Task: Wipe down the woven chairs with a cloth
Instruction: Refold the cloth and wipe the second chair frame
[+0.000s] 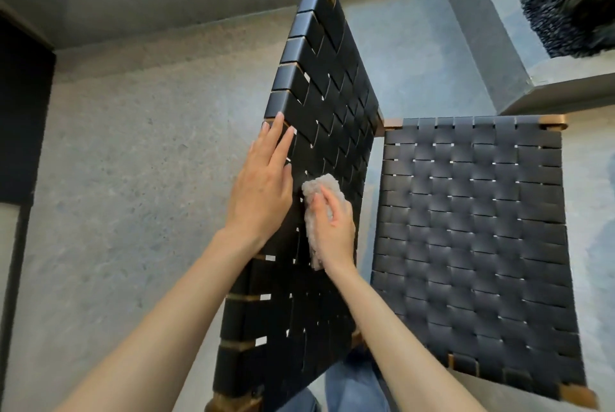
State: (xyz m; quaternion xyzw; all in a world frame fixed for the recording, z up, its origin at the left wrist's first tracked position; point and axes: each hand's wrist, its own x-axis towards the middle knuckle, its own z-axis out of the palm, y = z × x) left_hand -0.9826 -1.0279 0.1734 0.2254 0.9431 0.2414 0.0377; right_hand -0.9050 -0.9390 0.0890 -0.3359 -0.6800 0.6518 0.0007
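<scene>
The left hand (263,192) lies flat on the upright woven panel (326,85), fingers straight and slightly spread, bracing it. The right hand (334,228) has its fingers curled round a pale, bunched cloth (321,187) pressed to the black straps just beside the left hand. The flat woven seat (472,228) lies to the right, apart from both hands. The fluffy cloth could snag in the gaps between straps, and a hard push might rock the panel if the brace slips. The straps under the left palm risk going unwiped.

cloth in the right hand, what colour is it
The cloth is pale greyish beige, plain and fluffy; the head view shows it.
</scene>
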